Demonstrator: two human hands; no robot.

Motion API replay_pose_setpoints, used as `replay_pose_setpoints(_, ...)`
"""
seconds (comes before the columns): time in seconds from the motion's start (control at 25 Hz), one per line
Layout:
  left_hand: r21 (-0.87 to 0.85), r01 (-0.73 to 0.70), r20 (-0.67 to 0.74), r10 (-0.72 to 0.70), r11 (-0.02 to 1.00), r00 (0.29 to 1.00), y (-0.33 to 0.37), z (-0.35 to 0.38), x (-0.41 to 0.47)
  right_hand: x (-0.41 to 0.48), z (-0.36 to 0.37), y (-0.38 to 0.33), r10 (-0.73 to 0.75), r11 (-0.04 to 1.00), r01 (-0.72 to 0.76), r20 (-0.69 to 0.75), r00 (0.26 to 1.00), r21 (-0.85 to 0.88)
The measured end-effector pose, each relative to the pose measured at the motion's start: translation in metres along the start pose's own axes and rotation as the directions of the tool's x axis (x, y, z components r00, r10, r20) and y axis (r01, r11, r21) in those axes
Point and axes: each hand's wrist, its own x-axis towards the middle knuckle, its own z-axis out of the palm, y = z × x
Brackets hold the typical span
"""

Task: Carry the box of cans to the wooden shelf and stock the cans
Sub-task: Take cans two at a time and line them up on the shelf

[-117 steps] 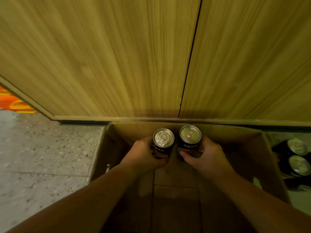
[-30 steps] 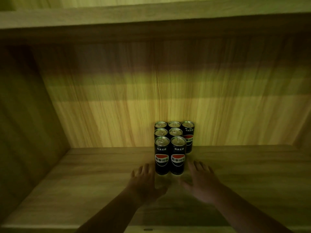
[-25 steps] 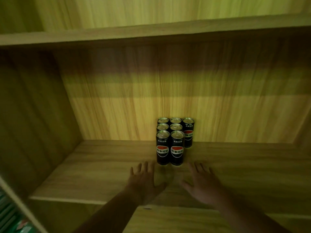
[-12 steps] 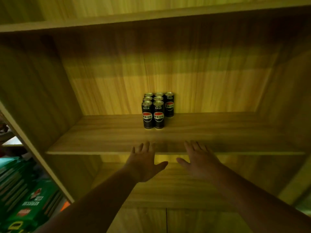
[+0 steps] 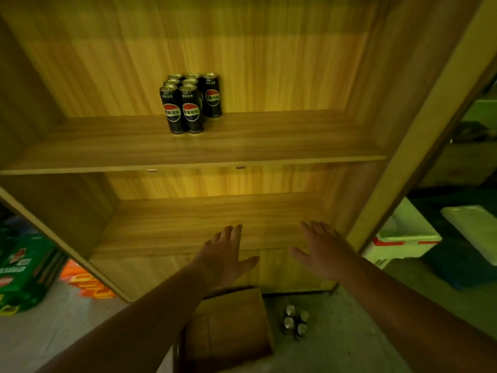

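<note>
Several black cans [image 5: 189,103] with a red, white and blue logo stand packed together on the upper board of the wooden shelf [image 5: 242,146]. My left hand [image 5: 224,255] and my right hand [image 5: 321,250] hover open and empty, fingers spread, in front of the lower shelf board, well below the cans. On the floor under my arms sits the brown cardboard box [image 5: 228,329], its visible inside bare. A small cluster of cans [image 5: 295,321] stands on the floor just right of the box.
Green crates [image 5: 21,267] and an orange package [image 5: 86,281] lie on the floor left of the shelf. White foam boxes [image 5: 406,232] sit right of the shelf's side panel. The floor is grey speckled stone.
Both hands have drawn back and down from the cans on the upper board to the lower board's level. The view has tilted down, so the box and floor cans now show.
</note>
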Motion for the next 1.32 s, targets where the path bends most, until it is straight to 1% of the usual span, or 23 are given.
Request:
replay_pose_setpoints(0.16, -0.029, 0.034, 0.069, -0.032, 0.999, 0.997, 0.046, 0.063, 0.026, -0.005, 0.048, 0.071, 0.009, 1.000, -0.009, 0.029, 1.000, -0.020)
replay_pose_setpoints(0.28, -0.059, 0.080, 0.109, -0.073, 0.995, 0.991, 0.084, 0.133, 0.053, 0.004, 0.101, 0.129, 0.002, 0.999, 0.000, 0.062, 0.998, -0.036)
replay_pose_setpoints(0.4, -0.118, 0.121, 0.169, -0.100, 0.986, 0.981, 0.106, 0.213, 0.072, 0.015, 0.164, 0.172, -0.011, 1.000, 0.013, 0.108, 0.994, -0.018)
replay_pose_setpoints(0.48, -0.126, 0.147, 0.229, -0.115, 0.981, 0.967, 0.113, 0.278, 0.086, 0.023, 0.220, 0.198, -0.002, 1.000, 0.002, 0.142, 0.990, 0.002)
replay_pose_setpoints(0.6, -0.151, 0.190, 0.269, -0.145, 0.970, 0.952, 0.108, 0.380, 0.116, 0.047, 0.318, 0.228, 0.036, 0.998, -0.046, 0.173, 0.984, 0.051)
replay_pose_setpoints(0.72, -0.237, 0.256, 0.314, -0.176, 0.937, 0.933, 0.098, 0.480, 0.149, 0.068, 0.414, 0.248, 0.039, 0.994, -0.058, 0.193, 0.980, 0.092)
replay_pose_setpoints(0.84, -0.300, 0.285, 0.347, -0.174, 0.910, 0.921, 0.083, 0.592, 0.184, 0.094, 0.517, 0.270, 0.029, 0.993, -0.052, 0.204, 0.978, 0.110)
replay_pose_setpoints(0.92, -0.376, 0.361, 0.367, -0.220, 0.853, 0.904, 0.071, 0.660, 0.210, 0.114, 0.579, 0.282, 0.041, 0.992, -0.069, 0.243, 0.969, 0.109)
replay_pose_setpoints(1.0, -0.468, 0.440, 0.365, -0.286, 0.766, 0.886, 0.059, 0.714, 0.231, 0.133, 0.635, 0.293, 0.063, 0.987, -0.101, 0.270, 0.961, 0.129)
replay_pose_setpoints(1.08, -0.506, 0.531, 0.377, -0.380, 0.679, 0.845, 0.044, 0.756, 0.251, 0.151, 0.683, 0.302, 0.083, 0.975, -0.138, 0.286, 0.954, 0.175)
replay_pose_setpoints(1.16, -0.519, 0.570, 0.368, -0.436, 0.637, 0.821, 0.025, 0.794, 0.270, 0.170, 0.728, 0.310, 0.098, 0.961, -0.160, 0.265, 0.959, 0.224)
replay_pose_setpoints(1.2, -0.542, 0.556, 0.340, -0.441, 0.630, 0.830, 0.016, 0.810, 0.280, 0.180, 0.748, 0.313, 0.109, 0.950, -0.174, 0.250, 0.962, 0.259)
replay_pose_setpoints(1.24, -0.590, 0.504, 0.274, -0.430, 0.631, 0.860, 0.008, 0.824, 0.290, 0.190, 0.765, 0.316, 0.118, 0.933, -0.188, 0.232, 0.966, 0.306)
replay_pose_setpoints(1.32, -0.714, 0.375, 0.125, -0.419, 0.592, 0.899, -0.003, 0.850, 0.308, 0.208, 0.795, 0.317, 0.108, 0.877, -0.174, 0.168, 0.980, 0.449)
